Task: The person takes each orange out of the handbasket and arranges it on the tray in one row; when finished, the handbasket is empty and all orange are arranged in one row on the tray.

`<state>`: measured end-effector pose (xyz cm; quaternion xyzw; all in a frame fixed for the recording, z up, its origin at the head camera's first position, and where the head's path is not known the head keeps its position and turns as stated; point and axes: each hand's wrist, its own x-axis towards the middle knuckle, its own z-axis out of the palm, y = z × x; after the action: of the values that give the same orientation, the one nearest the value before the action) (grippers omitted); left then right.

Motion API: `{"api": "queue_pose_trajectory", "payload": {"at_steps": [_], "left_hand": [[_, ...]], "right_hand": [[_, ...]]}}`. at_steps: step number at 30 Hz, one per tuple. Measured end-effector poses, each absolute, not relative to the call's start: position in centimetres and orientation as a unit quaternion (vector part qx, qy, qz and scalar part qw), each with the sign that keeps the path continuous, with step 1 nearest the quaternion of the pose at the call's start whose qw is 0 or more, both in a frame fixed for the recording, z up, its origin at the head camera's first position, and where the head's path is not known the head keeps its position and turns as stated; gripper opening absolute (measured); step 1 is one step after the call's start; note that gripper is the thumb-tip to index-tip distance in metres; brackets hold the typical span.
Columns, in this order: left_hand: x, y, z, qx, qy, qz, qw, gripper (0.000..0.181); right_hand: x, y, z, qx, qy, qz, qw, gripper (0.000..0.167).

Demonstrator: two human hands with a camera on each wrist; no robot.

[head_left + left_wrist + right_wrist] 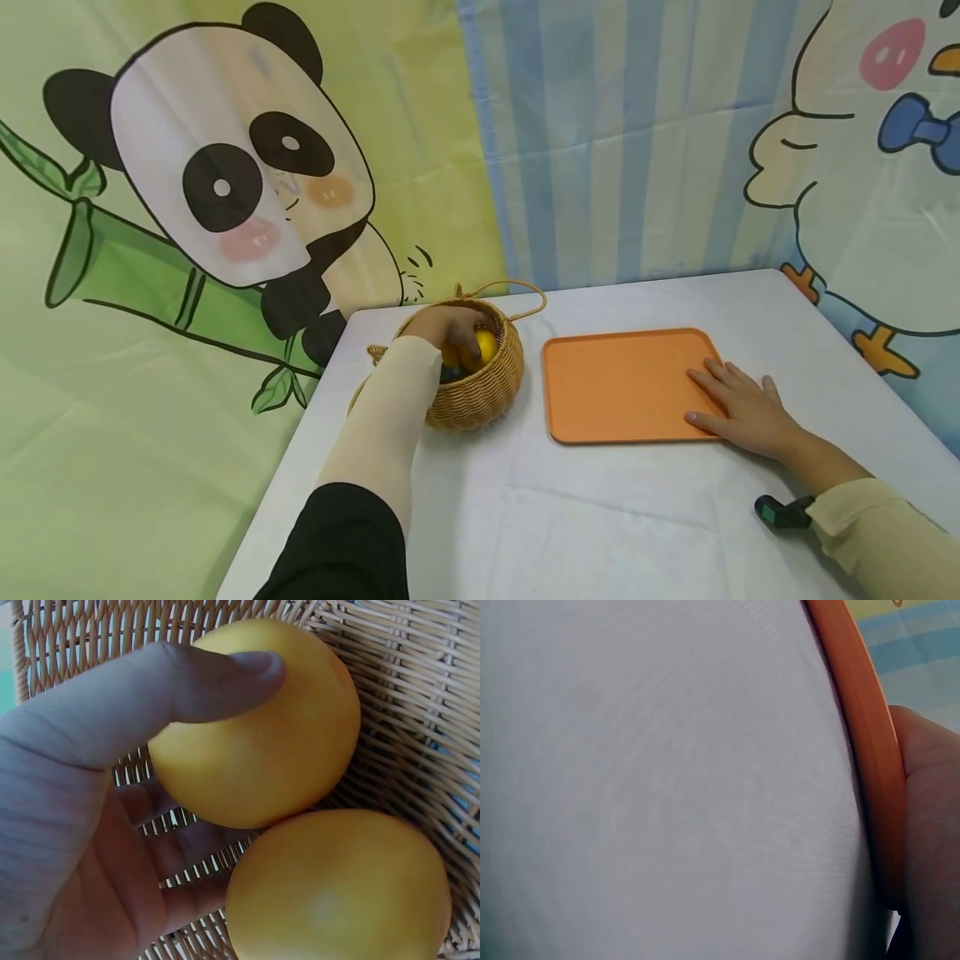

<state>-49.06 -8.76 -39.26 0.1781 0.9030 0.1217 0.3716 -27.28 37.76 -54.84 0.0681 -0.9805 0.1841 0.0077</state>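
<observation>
My left hand (pixel 452 327) reaches into a round wicker basket (pixel 480 400) on the left of the table. In the left wrist view the thumb lies over a smooth, round yellow fruit (pixel 262 750), with the fingers behind it, gripping it. A second yellow fruit (pixel 341 889) touches it from below. Part of the basket's contents is hidden by the hand in the head view. My right hand (pixel 746 412) rests with spread fingers on the right edge of an orange rectangular tray (pixel 626 387). The tray's rim (pixel 870 765) crosses the right wrist view beside the hand.
A thin looped handle (pixel 528 304) sticks out behind the basket. The tray lies flat on the white table (pixel 570 517), to the basket's right. Behind the table hangs a printed curtain (pixel 585 133) with a panda and a white bird. A dark device (pixel 783 512) sits at the right wrist.
</observation>
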Motion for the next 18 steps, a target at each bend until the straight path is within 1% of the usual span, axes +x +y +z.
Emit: {"api": "queue_pose_trajectory", "payload": {"at_steps": [2, 9, 12, 18], "left_hand": [[-48.8, -8.8, -39.0, 0.181, 0.903, 0.111, 0.373, 0.079], [-48.5, -8.6, -37.6, 0.216, 0.912, 0.047, 0.346, 0.078], [-48.5, -8.7, -37.3, 0.216, 0.91, 0.057, 0.35, 0.079], [-48.4, -8.9, -36.6, 0.206, 0.899, 0.102, 0.374, 0.079]], "right_hand": [[-27.3, 37.7, -54.8, 0.068, -0.981, 0.184, 0.007, 0.096], [-27.2, 37.5, -54.6, 0.067, -0.981, 0.183, 0.002, 0.096], [-27.1, 37.6, -54.5, 0.068, -0.981, 0.183, 0.002, 0.096], [-27.3, 37.9, -54.3, 0.075, -0.98, 0.187, 0.001, 0.095]]}}
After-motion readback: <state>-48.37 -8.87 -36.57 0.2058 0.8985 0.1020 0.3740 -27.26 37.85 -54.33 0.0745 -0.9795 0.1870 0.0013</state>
